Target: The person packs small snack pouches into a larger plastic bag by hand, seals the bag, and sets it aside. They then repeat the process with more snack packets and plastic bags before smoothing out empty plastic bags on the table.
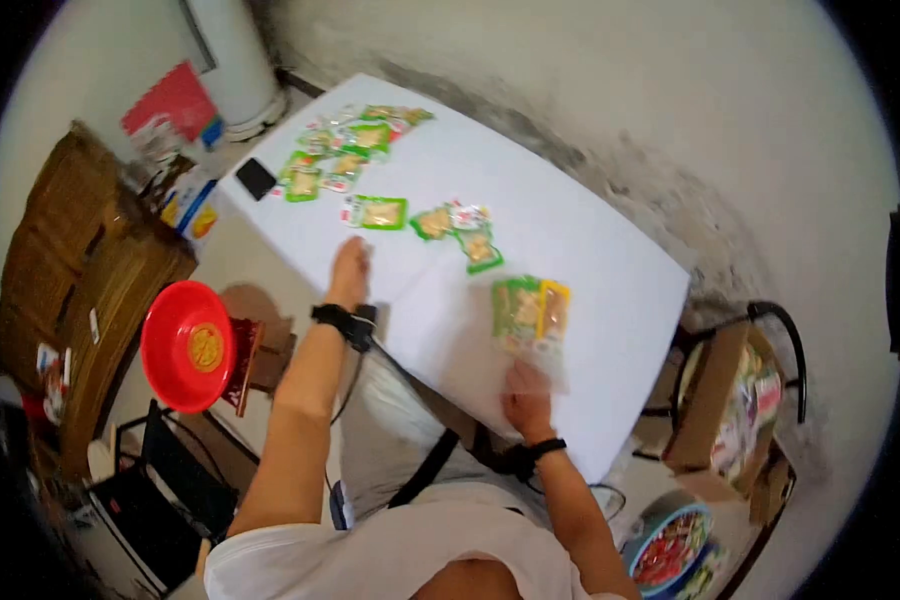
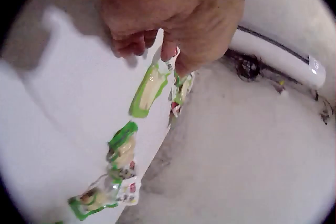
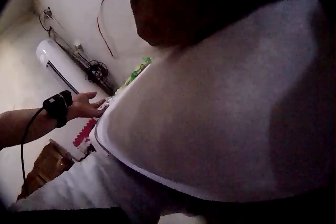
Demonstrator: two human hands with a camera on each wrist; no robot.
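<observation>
The empty left hand (image 1: 350,272), fingers relaxed, is near a flat green-edged plastic packet (image 1: 381,213) left on the white table (image 1: 620,330); the right hand (image 1: 526,398), grip unclear, meets a green-and-yellow translucent bag (image 1: 530,310) near right.

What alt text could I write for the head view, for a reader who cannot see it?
A person's right hand holds a partly see-through bag with green and yellow parts over a white table; the left hand is near scattered green-edged packets. A red basin is left of the table.
</observation>
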